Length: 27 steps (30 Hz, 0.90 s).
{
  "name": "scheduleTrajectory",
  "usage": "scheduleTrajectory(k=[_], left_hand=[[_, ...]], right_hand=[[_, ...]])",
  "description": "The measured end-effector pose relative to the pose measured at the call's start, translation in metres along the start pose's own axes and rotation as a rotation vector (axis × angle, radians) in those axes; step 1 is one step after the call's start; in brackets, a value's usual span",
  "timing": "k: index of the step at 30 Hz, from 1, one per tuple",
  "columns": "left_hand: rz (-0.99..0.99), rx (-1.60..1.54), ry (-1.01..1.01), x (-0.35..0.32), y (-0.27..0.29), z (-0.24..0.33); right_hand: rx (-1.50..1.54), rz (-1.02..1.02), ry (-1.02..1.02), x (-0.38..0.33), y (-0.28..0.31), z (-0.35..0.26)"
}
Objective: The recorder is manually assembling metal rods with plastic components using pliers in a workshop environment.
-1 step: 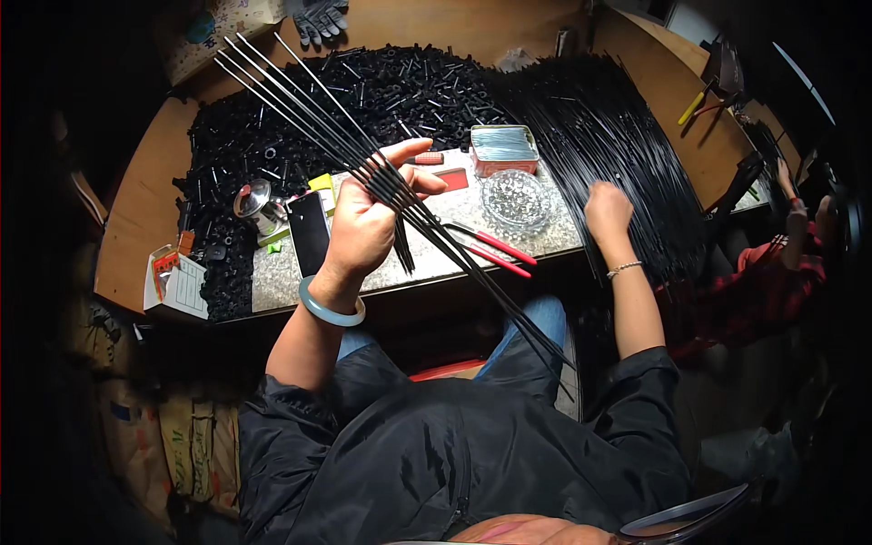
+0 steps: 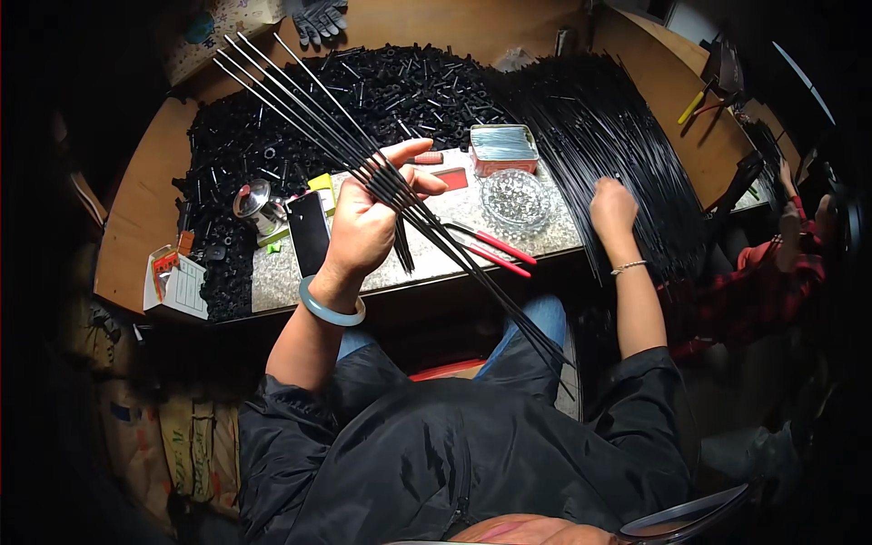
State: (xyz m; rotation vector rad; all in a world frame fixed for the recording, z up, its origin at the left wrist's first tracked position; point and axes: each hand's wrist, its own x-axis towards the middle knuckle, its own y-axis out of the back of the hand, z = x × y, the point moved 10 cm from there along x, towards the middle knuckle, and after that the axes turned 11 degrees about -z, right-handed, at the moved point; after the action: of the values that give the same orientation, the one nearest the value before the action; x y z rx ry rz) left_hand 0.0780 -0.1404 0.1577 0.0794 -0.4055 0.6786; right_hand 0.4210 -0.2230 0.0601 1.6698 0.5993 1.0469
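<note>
My left hand is raised over the near edge of the table. It grips a fanned bundle of long thin black rods, whose upper ends are bare silvery metal; the lower ends slant down over my lap. My right hand, fingers curled closed, is at the near left side of a wide heap of similar black rods. Whatever its fingertips hold is hidden. Pliers with red handles lie between my hands, partly beneath the held bundle. Short black rods show just below my left hand.
A heap of small black parts covers the far left. Near my hands are a cut-glass dish, a tin of thin metal pins, a dark phone and a lidded jar. Another person's red checked sleeve shows at right.
My right hand has shifted slightly right and toward me across the rods. My left hand and its bundle have stayed in place. The other person's hand at right has moved a little.
</note>
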Motion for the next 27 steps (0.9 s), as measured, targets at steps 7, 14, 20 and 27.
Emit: scheduleTrajectory(k=[7, 14, 20, 27], left_hand=[[-0.025, 0.029, -0.012, 0.007, -0.008, -0.006], [-0.011, 0.094, 0.015, 0.004, -0.012, -0.011], [-0.011, 0.131, 0.017, 0.0, -0.01, -0.005], [-0.037, 0.137, 0.014, 0.001, -0.013, -0.005]], right_hand=[[0.299, -0.155, -0.003, 0.016, -0.013, 0.043], [0.298, -0.227, -0.026, 0.011, -0.047, -0.017], [0.282, -0.291, -0.183, 0.014, -0.056, -0.007], [0.057, -0.218, -0.192, 0.023, 0.005, 0.005]])
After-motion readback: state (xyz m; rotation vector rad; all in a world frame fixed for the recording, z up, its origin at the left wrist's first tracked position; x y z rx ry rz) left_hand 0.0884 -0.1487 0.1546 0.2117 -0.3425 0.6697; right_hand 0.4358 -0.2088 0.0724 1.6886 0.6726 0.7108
